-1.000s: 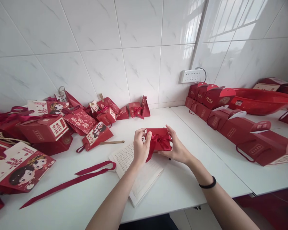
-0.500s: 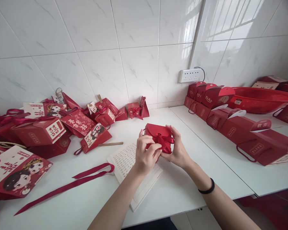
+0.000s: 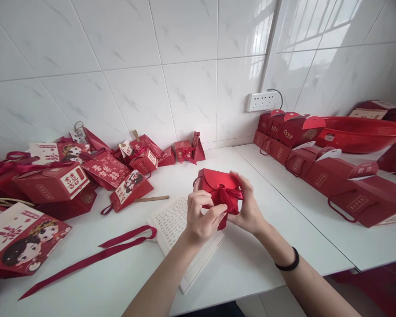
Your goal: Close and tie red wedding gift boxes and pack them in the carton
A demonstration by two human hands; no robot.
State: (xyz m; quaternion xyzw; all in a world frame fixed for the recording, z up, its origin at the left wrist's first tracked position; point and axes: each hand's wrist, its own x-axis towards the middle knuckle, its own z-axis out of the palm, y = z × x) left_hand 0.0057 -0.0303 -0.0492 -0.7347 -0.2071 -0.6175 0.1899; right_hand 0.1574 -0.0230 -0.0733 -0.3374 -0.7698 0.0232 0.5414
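Observation:
A small red gift box [image 3: 214,178] with a rounded flap is held up over the notebook [image 3: 171,220] between my two hands. A shiny red ribbon bow [image 3: 230,198] is on its front. My left hand [image 3: 200,215] is closed around the box's left side, its fingertips against the bow's lower left. On the right side, my right hand [image 3: 249,209] grips the box with thumb below and fingers at the top corner. The palm sides of both hands are partly hidden. Handwriting covers the notebook's visible page.
A loose dark red ribbon [image 3: 89,259] lies at the front left. Several decorated red boxes [image 3: 53,182] are piled at the left and back. Handled red boxes [image 3: 323,174] line the right, beside a red basin [image 3: 363,132]. A power strip [image 3: 262,101] is on the tiled wall.
The box has come slightly nearer and turned a little, so more of the bow shows. Both hands have shifted slightly with it and still hold it.

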